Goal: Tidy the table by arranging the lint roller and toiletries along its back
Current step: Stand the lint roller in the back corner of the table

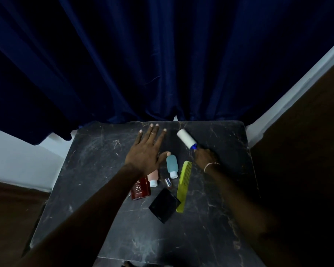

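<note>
Two hands work over the dark marble table [96, 151], whose far edge meets a navy curtain [162, 64]. The right hand [204, 157], a thin bracelet [210, 165] at its wrist, is closed around the blue handle of the lint roller [186, 139], whose white roll points up and left toward the back edge, already in the rear right part of the tabletop. The left hand [147, 149] is spread flat and wide, fingers reaching the back edge, holding nothing; its thumb tip lies just beside the base of a teal bottle [171, 165] that lies on its side. Nearer the middle, a pink bottle [153, 177] with a white cap, a red perfume bottle [140, 187], a small silver-capped tube [168, 183], a yellow-green comb [184, 186] and a black case [164, 205] are clustered, partly under the left forearm. By the look of it, the roller's placement is the step in hand, and the toiletries are not yet lined up. The next move likely calls for settling the roller parallel to the back edge, then releasing it and picking up the teal bottle with the free left hand, taking care not to knock the neighbouring bottles.
</note>
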Motion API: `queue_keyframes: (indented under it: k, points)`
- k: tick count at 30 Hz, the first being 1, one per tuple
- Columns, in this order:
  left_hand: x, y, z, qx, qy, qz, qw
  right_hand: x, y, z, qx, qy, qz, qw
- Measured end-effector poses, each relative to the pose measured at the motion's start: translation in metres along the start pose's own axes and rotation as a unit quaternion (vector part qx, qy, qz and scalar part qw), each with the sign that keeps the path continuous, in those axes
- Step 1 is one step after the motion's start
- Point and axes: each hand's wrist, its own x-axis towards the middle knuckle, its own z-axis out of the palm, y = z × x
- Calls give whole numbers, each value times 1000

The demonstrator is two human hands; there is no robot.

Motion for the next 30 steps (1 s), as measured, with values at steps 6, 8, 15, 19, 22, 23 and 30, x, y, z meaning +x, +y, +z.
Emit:
queue_keyframes:
  k: [6, 8, 15, 19, 22, 23, 30]
  points:
    - [-3, -10, -1, 13, 6, -6, 1000, 20, 37, -22, 126, 86, 117, 981]
    - [-4, -13, -2, 17, 4, -9, 1000, 24, 52, -29, 156, 115, 154, 969]
    - [-8, -19, -3, 22, 11, -18, 1000, 28, 94, -37, 279, 148, 215, 924]
    - [-9, -18, -3, 27, -2, -19, 999, 27, 84, -36, 150, 144, 182, 961]
    - [-8, -16, -3, 23, -15, -22, 999, 20, 56, -33, 86, 94, 111, 986]
    - [-8, -15, -3, 20, -17, -22, 999, 17, 46, -29, 69, 65, 90, 991]
    - [-3, -9, -3, 20, -9, -7, 1000, -5, -13, 3, -109, -31, -104, 988]
